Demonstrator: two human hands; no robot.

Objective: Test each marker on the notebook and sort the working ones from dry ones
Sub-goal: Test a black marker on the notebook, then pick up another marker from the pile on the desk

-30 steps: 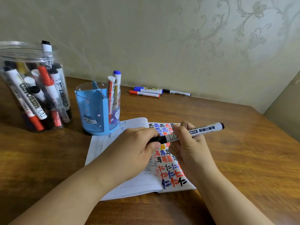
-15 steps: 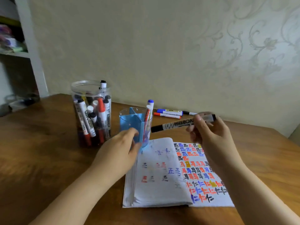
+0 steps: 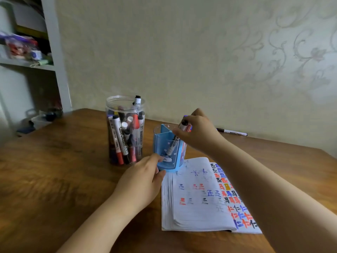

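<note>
My right hand (image 3: 197, 133) pinches the top of a black whiteboard marker (image 3: 173, 143) that stands tilted inside a front compartment of the blue divided pen holder (image 3: 170, 162). My left hand (image 3: 144, 181) rests against the holder's lower left side, fingers curved round its base. An open notebook (image 3: 198, 207) with coloured test strokes lies in front of the holder. A clear plastic jar (image 3: 125, 132) full of several markers stands to the holder's left.
A lone black marker (image 3: 232, 132) lies on the brown wooden table (image 3: 63, 179) near the wall, behind my right arm. A white shelf unit (image 3: 52, 57) with clutter stands at the far left. The wall runs close behind the table.
My right hand carried the black marker from above the notebook to the blue holder and lowered it into a compartment. My left hand left the marker and moved to the holder's base.
</note>
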